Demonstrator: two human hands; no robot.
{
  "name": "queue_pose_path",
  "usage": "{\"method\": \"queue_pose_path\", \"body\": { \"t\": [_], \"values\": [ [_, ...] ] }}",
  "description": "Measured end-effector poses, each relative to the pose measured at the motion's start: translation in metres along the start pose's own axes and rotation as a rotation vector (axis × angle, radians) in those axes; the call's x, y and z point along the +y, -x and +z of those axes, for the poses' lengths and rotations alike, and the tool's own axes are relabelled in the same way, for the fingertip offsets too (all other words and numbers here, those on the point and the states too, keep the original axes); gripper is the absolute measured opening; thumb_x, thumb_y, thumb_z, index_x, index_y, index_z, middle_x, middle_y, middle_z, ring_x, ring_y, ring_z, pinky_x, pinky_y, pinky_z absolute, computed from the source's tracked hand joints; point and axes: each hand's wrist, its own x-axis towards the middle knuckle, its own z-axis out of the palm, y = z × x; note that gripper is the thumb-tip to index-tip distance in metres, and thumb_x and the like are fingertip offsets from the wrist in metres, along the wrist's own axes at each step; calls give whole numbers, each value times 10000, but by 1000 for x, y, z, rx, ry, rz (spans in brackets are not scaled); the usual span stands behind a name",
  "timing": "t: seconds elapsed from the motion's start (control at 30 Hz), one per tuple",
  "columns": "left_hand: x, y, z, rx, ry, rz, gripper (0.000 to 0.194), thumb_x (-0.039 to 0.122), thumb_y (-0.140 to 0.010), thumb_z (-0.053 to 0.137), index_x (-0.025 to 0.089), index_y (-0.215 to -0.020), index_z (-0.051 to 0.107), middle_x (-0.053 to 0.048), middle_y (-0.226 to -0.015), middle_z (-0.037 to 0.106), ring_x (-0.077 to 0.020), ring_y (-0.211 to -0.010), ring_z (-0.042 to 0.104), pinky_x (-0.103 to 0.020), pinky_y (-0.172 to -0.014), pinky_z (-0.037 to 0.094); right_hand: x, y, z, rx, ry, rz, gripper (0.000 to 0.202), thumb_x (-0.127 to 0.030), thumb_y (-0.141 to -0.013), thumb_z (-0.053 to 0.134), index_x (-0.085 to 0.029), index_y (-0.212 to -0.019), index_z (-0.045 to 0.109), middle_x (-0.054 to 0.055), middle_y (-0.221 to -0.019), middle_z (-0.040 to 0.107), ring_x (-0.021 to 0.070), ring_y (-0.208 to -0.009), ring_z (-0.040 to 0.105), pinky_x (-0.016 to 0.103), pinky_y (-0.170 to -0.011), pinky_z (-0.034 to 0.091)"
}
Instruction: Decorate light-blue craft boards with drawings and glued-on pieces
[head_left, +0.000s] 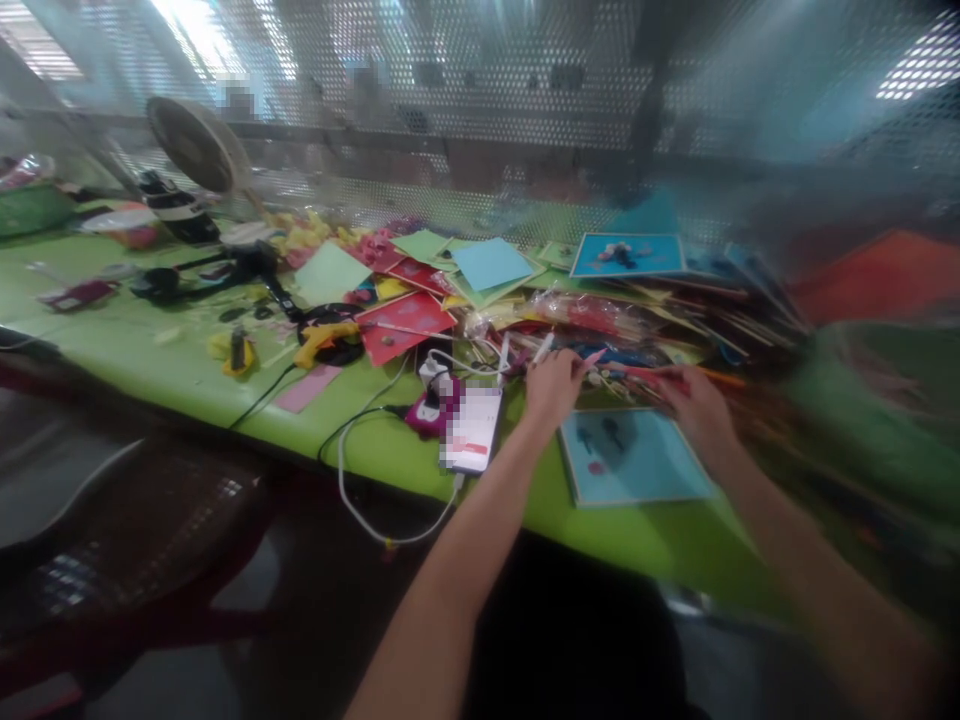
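Note:
My left hand (553, 387) is over the craft clutter, its fingers closed on a small pink piece (593, 358) that sticks out to the right. Opposite it, my right hand (701, 408) grips a slim red tool (651, 376) pointing left; blur hides its exact kind. Below the hands lies a light blue square panel (652, 470) with dark shapes and a pink spot on it. A white pen-like stick (544, 347) stands just behind my left hand. Small loose bits lie between the two hands.
A phone (478, 430) with a white cable (352, 510) lies left of my forearm, beside a purple power strip (427, 415). A yellow glue gun (324, 342), coloured cards (491, 263) and a fan (196, 145) are farther left. A green basket (877, 400) stands at right.

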Motion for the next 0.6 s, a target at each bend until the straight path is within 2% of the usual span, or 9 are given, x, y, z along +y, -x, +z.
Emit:
{"method": "queue_pose_path", "body": {
  "t": [0.1, 0.17, 0.27, 0.33, 0.4, 0.5, 0.6],
  "values": [
    [-1, -1, 5, -27, 251, 31, 154, 317, -1019, 579, 190, -1018, 667, -62, -1042, 744, -184, -969, 661, -293, -884, 482, -3, -13, 5, 13, 253, -174, 266, -286, -878, 645, -220, -1113, 753, 130, -1210, 713, 321, -1183, 600, 484, -1053, 426],
    [-1, -1, 10, -62, 431, 20, 156, 324, -1005, 589, 187, -986, 660, -39, -933, 731, -161, -856, 648, -266, -802, 487, -8, -12, 7, 29, 402, -344, 336, -287, -919, 612, -244, -1231, 729, 131, -1299, 676, 340, -1258, 565, 518, -1086, 416],
    [1, -2, 17, -132, 691, -16, 166, 335, -959, 638, 171, -930, 647, -14, -805, 691, -138, -742, 607, -255, -733, 480, -16, 0, 11, 14, 358, -553, 374, -245, -958, 569, -265, -1310, 695, 115, -1225, 700, 317, -1178, 612, 494, -1031, 476],
    [2, -4, 21, -184, 864, -32, 196, 344, -912, 688, 157, -885, 636, -11, -780, 672, -129, -728, 591, -257, -737, 481, -21, 10, 16, -51, 336, -645, 419, -197, -958, 558, -286, -1351, 672, 102, -1205, 710, 304, -1129, 635, 478, -990, 505],
    [2, -5, 24, -255, 1023, -49, 253, 373, -857, 741, 148, -865, 626, -9, -784, 660, -121, -734, 590, -265, -758, 491, -25, 18, 20, -110, 359, -688, 478, -164, -940, 574, -287, -1398, 638, 106, -1258, 703, 310, -1149, 638, 482, -985, 514],
    [4, -3, 25, -426, 1195, -21, 392, 464, -769, 814, 145, -906, 632, -11, -810, 657, -130, -759, 616, -284, -788, 511, -27, 25, 20, -104, 381, -700, 501, -147, -928, 588, -262, -1415, 615, 123, -1309, 697, 322, -1188, 641, 493, -998, 517],
    [4, 0, 23, -531, 1194, 41, 446, 519, -760, 813, 141, -937, 658, -29, -841, 672, -145, -785, 641, -295, -801, 517, -27, 31, 10, -114, 341, -714, 460, -180, -933, 604, -260, -1385, 629, 116, -1272, 726, 312, -1162, 669, 485, -995, 523]
  ]
}}
